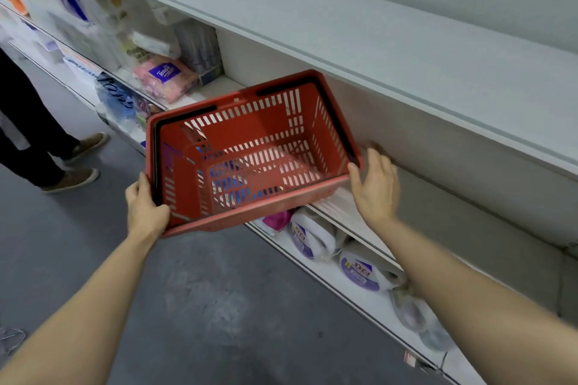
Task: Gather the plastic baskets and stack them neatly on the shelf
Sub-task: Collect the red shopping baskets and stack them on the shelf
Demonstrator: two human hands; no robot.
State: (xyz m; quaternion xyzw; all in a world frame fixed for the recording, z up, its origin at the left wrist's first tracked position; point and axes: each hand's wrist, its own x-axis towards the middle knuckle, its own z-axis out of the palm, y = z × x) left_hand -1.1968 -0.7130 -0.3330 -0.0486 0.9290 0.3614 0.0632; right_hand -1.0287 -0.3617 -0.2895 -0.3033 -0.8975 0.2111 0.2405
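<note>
A red plastic basket (pixel 250 153) with slotted walls and black handles folded along its rim hangs tilted at the front of the middle white shelf (pixel 341 206). It looks like two baskets nested together. My left hand (pixel 145 203) grips its near left corner. At the basket's right end my right hand (pixel 377 184) is spread open, its fingertips at or just off the rim; I cannot tell whether they touch.
Above runs a bare white shelf (pixel 312 19). Tissue packs (pixel 165 78) lie on the middle shelf to the left. Wrapped paper rolls (pixel 312 237) fill the bottom shelf. A person's legs and shoes (pixel 72 162) stand on the grey floor at left.
</note>
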